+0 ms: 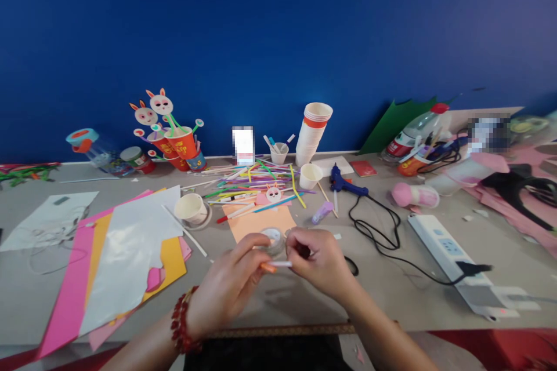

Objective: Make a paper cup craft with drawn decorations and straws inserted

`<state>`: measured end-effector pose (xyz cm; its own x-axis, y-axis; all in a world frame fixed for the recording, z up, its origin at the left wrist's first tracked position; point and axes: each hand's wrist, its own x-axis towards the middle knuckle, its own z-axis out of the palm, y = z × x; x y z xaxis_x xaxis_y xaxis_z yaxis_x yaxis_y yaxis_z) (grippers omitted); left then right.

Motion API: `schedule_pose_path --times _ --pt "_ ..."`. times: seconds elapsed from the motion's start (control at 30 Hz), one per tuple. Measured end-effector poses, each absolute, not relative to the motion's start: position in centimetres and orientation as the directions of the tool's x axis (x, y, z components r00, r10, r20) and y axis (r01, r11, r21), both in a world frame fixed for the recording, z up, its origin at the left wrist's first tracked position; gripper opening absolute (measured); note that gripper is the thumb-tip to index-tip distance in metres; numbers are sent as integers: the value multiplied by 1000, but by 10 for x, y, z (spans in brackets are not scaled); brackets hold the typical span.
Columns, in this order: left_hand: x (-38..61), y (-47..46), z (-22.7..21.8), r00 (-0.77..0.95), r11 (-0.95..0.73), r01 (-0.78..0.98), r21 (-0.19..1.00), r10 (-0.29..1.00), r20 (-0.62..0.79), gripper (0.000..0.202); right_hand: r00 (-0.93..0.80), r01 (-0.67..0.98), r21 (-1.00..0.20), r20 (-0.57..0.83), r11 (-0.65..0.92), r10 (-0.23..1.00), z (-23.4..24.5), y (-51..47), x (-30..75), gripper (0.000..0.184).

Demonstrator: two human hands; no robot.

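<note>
My left hand (237,278) is closed, thumb and fingers pinching a short thin stick (282,264) with an orange end and a white end. The fingers of my right hand (319,258) close at its white end; whatever else they pinch is hidden. Just beyond my fingertips is a roll of clear tape (274,237), partly covered by the left fingers; I cannot tell whether they hold it. A sheet of orange paper (248,221) lies behind the hands, with a small rabbit-face cutout (274,192) at its far edge.
Loose straws (243,177) and pens are heaped at the back. Paper cups (311,133) stand stacked beside a blue glue gun (346,182), its cord running to a power strip (452,255). Rabbit cup figures (180,142) stand at left, behind coloured sheets (126,249) and a cup (191,208).
</note>
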<state>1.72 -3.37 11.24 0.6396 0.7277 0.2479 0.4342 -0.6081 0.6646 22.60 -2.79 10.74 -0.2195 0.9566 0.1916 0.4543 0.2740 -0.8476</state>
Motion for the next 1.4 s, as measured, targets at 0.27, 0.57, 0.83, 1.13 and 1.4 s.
schedule_pose_path --times 0.27,0.57,0.83,1.13,1.4 --pt "14 -25 116 646 -269 210 940 760 73 26 -314 103 -994 -72 -42 947 101 -24 234 9" --pt "13 -24 121 666 -111 135 985 746 -7 28 -472 -88 -962 -189 -259 861 100 -22 238 12" --pt "14 -23 123 652 -320 252 913 754 84 26 -376 305 -948 -32 92 926 111 -31 235 17" --pt "14 -24 124 646 -391 319 863 756 104 25 -439 616 -721 22 318 898 125 -31 236 25" --pt "16 -25 117 638 -271 175 946 763 101 24 -392 440 -866 53 237 919 108 -29 235 27"
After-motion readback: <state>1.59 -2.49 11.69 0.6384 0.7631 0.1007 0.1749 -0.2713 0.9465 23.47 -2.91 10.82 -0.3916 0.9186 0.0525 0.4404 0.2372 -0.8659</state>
